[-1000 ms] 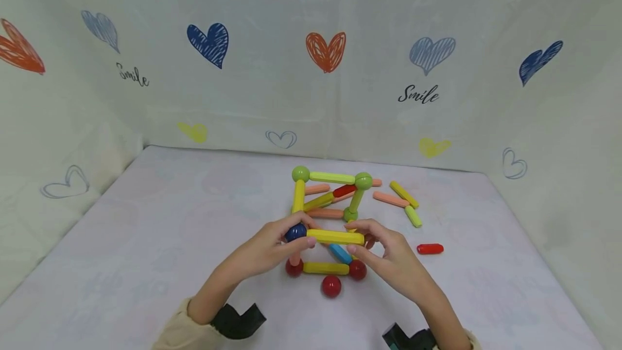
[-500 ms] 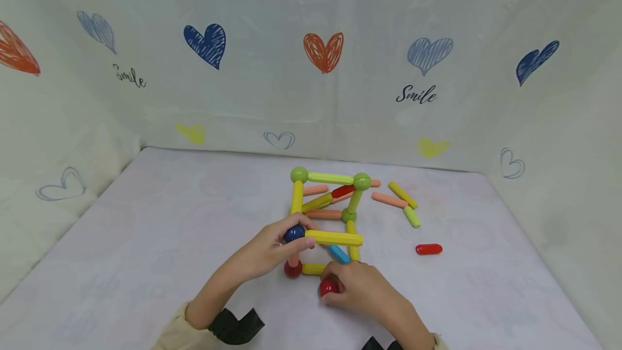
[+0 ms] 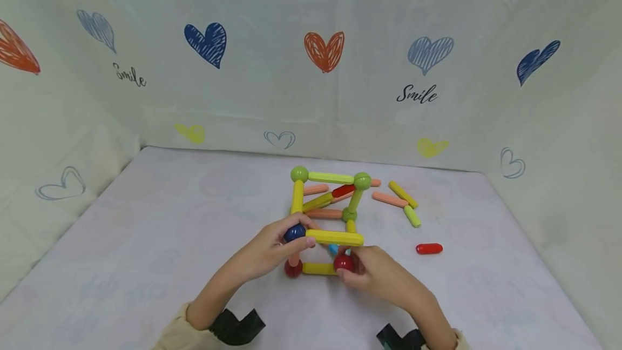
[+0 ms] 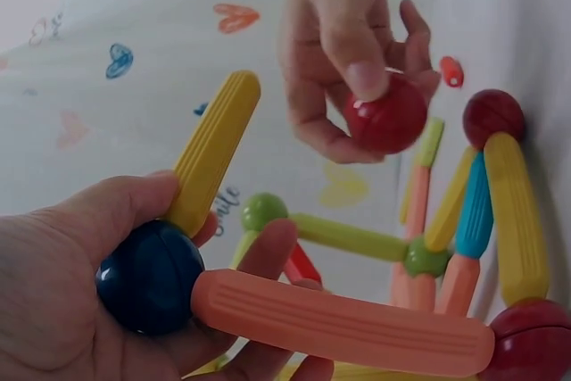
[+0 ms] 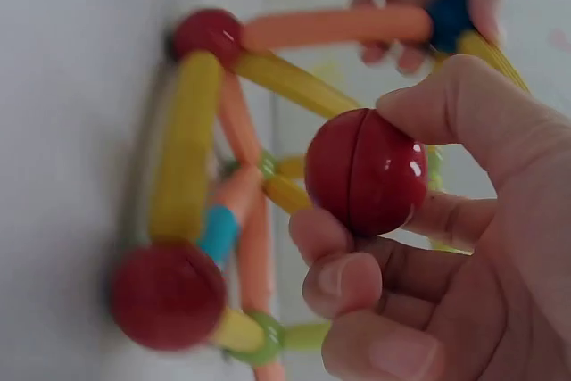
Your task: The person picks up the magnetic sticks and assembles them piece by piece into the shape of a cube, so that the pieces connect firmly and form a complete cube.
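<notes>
My left hand [image 3: 272, 244] holds a blue ball [image 4: 150, 276] at a top corner of a frame built of rods and balls. From that ball a yellow rod [image 3: 335, 237] juts out to the right, its far end free. A salmon rod [image 4: 343, 320] runs from the blue ball down to a red ball [image 3: 293, 268] at the base. In my right hand [image 3: 376, 274] a loose red ball [image 5: 366, 172] is pinched between thumb and fingers, raised in front of the frame. Another red base ball [image 5: 168, 295] is hidden behind that hand in the head view.
Green balls [image 3: 362, 181] mark the back corners of the frame, with a blue rod [image 4: 475, 207] low inside. Loose salmon [image 3: 390, 199], yellow [image 3: 403, 194] and green rods [image 3: 412, 216] lie at the back right. A short red rod [image 3: 430, 249] lies right of the frame.
My right hand left the yellow rod's free end, took the loose red ball from the table and lifted it toward the frame. The left hand stays on the blue ball.
</notes>
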### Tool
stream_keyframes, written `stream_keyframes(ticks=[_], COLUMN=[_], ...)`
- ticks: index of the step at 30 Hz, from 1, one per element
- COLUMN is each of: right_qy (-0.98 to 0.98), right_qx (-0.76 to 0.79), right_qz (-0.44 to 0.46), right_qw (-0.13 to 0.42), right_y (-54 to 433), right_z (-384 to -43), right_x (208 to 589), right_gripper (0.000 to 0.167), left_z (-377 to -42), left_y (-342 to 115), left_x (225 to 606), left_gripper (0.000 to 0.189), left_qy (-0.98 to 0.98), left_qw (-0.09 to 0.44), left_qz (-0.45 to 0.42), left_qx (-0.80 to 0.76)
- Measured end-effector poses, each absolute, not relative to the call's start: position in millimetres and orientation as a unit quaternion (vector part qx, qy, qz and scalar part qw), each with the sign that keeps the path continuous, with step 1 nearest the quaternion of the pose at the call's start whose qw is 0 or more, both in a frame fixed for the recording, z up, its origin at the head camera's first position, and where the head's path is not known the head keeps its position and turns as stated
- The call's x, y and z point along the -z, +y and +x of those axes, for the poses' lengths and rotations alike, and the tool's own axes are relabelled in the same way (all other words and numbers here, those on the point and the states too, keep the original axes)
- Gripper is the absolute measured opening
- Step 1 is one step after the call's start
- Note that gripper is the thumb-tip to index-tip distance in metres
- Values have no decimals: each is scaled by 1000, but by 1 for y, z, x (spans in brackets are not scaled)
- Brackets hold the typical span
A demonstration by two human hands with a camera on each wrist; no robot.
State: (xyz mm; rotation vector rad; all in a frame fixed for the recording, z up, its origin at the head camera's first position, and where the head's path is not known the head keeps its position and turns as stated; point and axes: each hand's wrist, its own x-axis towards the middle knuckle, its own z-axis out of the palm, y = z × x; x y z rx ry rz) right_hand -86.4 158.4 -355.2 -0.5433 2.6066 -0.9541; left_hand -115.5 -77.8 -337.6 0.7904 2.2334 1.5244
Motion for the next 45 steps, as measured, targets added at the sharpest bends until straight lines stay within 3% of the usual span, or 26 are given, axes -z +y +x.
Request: stream_keyframes(ticks=[10,21,28,33,39,45], right_qy=[890,868,864,866,890,926], right_qx=[420,461,461,471,447,376], right_qz=[-161,-179,-189,-166,-83,-13], right_qw=[71,46,68,30,-30,-4], right_y=[200,191,200,222,263,286], right_z=[-86,-81,-83,-88,-118,-175], right_x=[331,323,321,322,345,379], right_gripper=[33,35,41,35,38,48], left_z=[-115,-116,-116,-116,-116,-116], left_y=[-78,-82,-83,-82,-78,-77], left_x=[337,339,340,341,341,341], left_gripper=[27,26,26,26,26,26], left_qy=[785,779,777,772,765,765], left_qw=[165,156,158,162,165,169], left_qz=[262,260,256,256,266,263], left_qx=[-537,-549,-554,-559,-562,-563])
